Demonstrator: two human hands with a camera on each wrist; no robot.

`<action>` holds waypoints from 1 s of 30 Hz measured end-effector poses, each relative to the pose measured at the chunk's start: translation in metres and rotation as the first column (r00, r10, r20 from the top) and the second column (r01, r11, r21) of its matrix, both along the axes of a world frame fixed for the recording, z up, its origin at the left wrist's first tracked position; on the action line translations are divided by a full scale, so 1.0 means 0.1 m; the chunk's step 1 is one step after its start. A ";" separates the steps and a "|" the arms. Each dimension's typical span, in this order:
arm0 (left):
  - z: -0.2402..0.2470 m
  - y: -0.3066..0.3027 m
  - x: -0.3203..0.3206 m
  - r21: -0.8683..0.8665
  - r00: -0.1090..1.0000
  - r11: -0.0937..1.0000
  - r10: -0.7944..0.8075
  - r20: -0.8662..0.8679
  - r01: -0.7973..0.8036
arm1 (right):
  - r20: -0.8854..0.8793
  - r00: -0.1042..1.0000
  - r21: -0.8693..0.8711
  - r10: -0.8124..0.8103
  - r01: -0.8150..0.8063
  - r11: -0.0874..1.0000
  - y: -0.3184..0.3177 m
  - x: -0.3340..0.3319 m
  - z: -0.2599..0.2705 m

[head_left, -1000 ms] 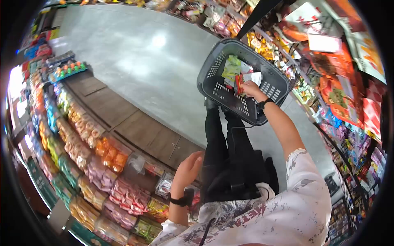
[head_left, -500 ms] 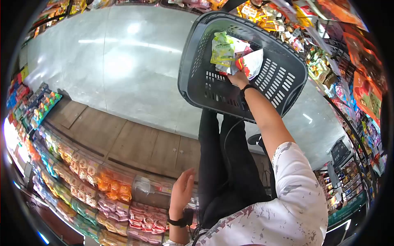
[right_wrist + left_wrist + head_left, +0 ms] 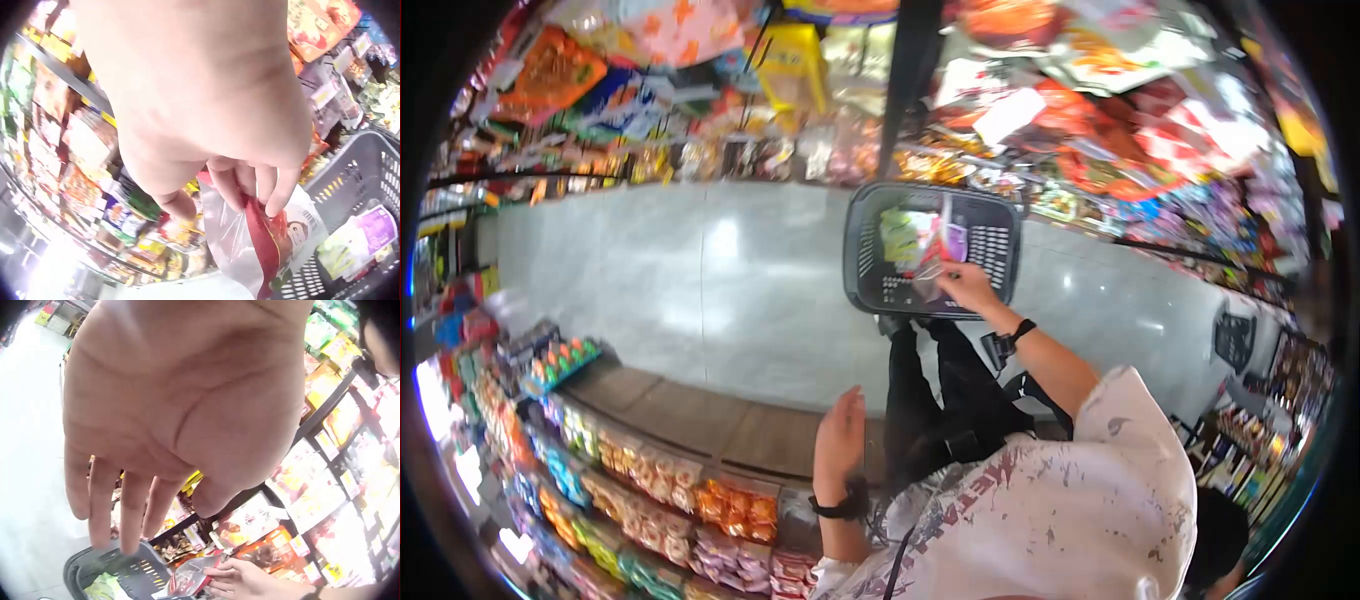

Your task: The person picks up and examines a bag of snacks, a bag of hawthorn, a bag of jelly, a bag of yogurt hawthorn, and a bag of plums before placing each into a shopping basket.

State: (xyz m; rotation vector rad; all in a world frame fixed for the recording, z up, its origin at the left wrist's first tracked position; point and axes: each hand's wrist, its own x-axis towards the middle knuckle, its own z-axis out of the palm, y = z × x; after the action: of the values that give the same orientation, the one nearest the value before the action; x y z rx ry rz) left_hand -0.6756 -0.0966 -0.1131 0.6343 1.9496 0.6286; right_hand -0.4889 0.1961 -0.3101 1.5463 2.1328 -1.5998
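My right hand (image 3: 968, 287) is over the near side of a dark grey shopping basket (image 3: 853, 255). Its fingers pinch the top of a snack bag (image 3: 228, 234), which has a clear silvery side, a red edge strip and a small cartoon face. In the right wrist view the bag hangs below the fingertips, overlapping the basket's perforated wall. Inside the basket lie a green packet (image 3: 897, 236) and a packet with a purple label (image 3: 379, 230). My left hand (image 3: 840, 440) is held in front of the body, fingers extended, and holds nothing; its bare palm fills the left wrist view.
Shelves of hanging snack bags (image 3: 1100, 110) line the far side of the aisle. To the left stands a low rack of packaged goods (image 3: 640, 465) above brown cabinet fronts (image 3: 730, 405). Grey floor (image 3: 660, 270) lies between them. Another dark basket (image 3: 1233, 335) stands at the right.
The right hand was down among the packets in the basket; now it is nearer the basket's near side, holding the snack bag. The view has shifted, showing more far shelving. The left hand stays extended.
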 end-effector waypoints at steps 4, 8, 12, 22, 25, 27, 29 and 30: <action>0.21 0.12 -0.17 0.092 0.999 0.996 -0.018 0.050 0.013 | -0.212 0.977 -0.069 -0.033 0.019 0.997 -0.35 -0.22 1.61; 0.26 0.34 -0.26 0.161 0.957 0.987 -0.045 0.287 -0.002 | -0.617 0.772 -0.133 -0.152 0.088 0.987 -0.56 -0.04 2.60; 0.33 0.59 -0.27 0.292 0.907 0.956 -0.135 0.399 0.013 | -0.737 0.675 0.111 0.035 0.070 0.991 -0.76 0.33 3.61; 1.68 1.35 0.82 0.644 0.673 0.706 -0.325 0.664 -0.294 | -0.824 0.560 0.112 -0.081 0.302 0.947 -1.33 1.60 3.77; 1.93 1.38 1.16 0.722 0.834 0.678 -0.313 0.455 -0.140 | -0.882 0.389 -0.018 -0.267 0.538 0.843 -1.37 2.11 3.58; 2.02 1.43 1.35 0.713 0.839 0.701 -0.383 0.388 -0.010 | -0.878 0.341 -0.067 -0.337 0.608 0.791 -1.34 2.43 3.57; 2.06 1.43 1.60 0.723 0.816 0.689 -0.446 0.367 0.052 | -0.883 0.326 -0.069 -0.337 0.621 0.781 -1.33 2.59 3.84; 2.06 1.45 1.76 0.753 0.790 0.656 -0.491 0.366 0.059 | -0.892 0.307 -0.086 -0.333 0.606 0.790 -1.31 2.65 4.02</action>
State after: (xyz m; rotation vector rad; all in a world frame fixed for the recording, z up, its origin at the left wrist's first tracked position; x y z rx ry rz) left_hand -0.4993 0.0480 0.0928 1.0806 0.9718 1.2289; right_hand -0.2241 0.0649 0.0917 1.7666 2.5158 -3.0117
